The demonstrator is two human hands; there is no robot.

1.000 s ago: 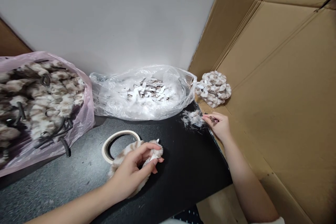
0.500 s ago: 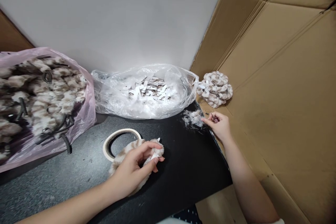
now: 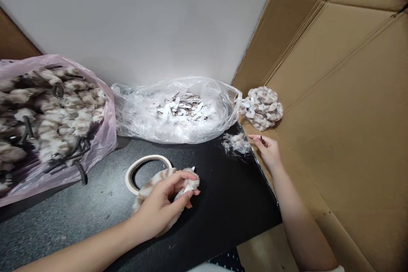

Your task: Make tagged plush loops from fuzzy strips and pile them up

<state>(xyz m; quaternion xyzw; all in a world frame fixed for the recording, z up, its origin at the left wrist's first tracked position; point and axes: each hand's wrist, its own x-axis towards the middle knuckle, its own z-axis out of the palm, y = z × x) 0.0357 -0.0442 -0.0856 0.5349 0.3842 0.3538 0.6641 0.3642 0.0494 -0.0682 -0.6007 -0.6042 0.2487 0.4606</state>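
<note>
My left hand (image 3: 165,204) is closed around a fluffy cream-and-brown fur piece (image 3: 193,178) lying on the black table. A small white tip sticks up at the end of the fur, and my palm hides much of the rest. Over the table's right edge, my right hand (image 3: 269,151) grips a small, slim dark tool (image 3: 263,141) whose kind I cannot make out. Just left of those fingers lies a tuft of loose fluff (image 3: 237,143). Behind my left hand a roll of masking tape (image 3: 129,178) rests flat, partly covered by the fur.
A pink plastic bag (image 3: 110,136) full of fur pieces with dark cords stands at the left. Beside it lies a clear bag (image 3: 140,129) of white-ended strips. A fur bundle (image 3: 264,108) sits by the cardboard wall (image 3: 350,114) on the right.
My right hand has shifted slightly right, away from the loose fluff, and the dark tool now points more upward in its fingers. My left hand stays on the fur piece.
</note>
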